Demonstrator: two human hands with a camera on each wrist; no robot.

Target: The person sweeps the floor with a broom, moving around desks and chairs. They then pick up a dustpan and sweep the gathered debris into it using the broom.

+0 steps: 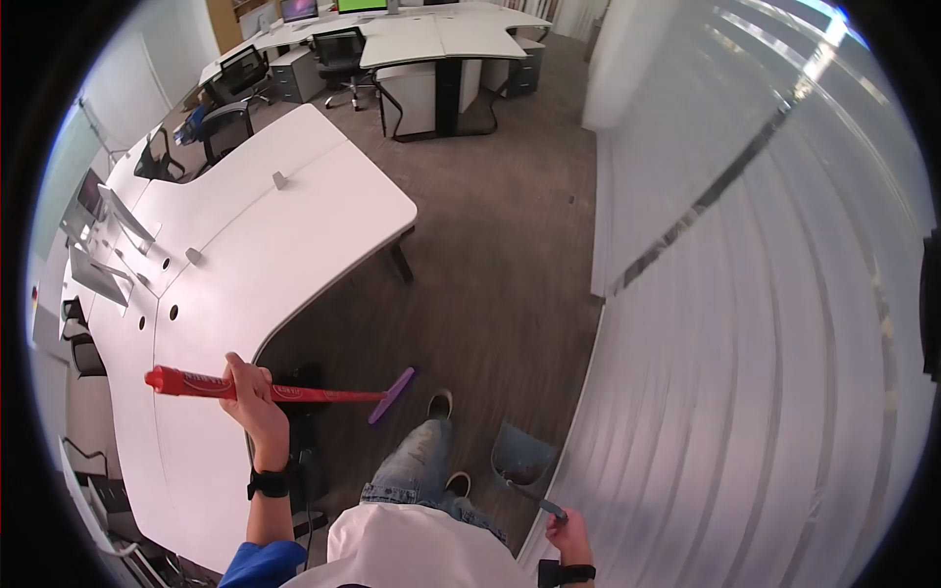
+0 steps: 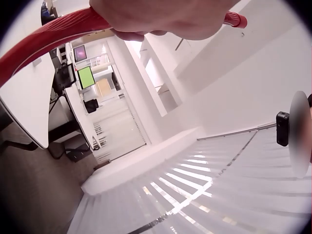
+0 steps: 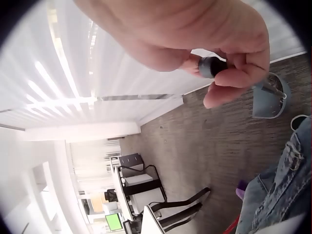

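Observation:
My left hand (image 1: 257, 412) grips a red broom handle (image 1: 323, 394) over the white desk's edge; the purple broom head (image 1: 392, 396) is low over the dark floor, left of a shoe. In the left wrist view the fingers of the left hand (image 2: 161, 17) wrap the red handle (image 2: 53, 36). My right hand (image 1: 569, 537) holds the end of a grey dustpan handle (image 1: 537, 498), with the blue-grey dustpan (image 1: 522, 453) near the blinds. In the right wrist view the right hand (image 3: 195, 44) curls round the dark handle end (image 3: 211, 67), the dustpan (image 3: 268, 103) beyond it.
A long white desk (image 1: 323, 196) with monitors (image 1: 98, 274) runs along the left. Pale vertical blinds (image 1: 725, 392) stand close on the right. Office chairs (image 1: 338, 54) and more desks (image 1: 446, 39) are at the back. Dark floor (image 1: 490, 245) lies between.

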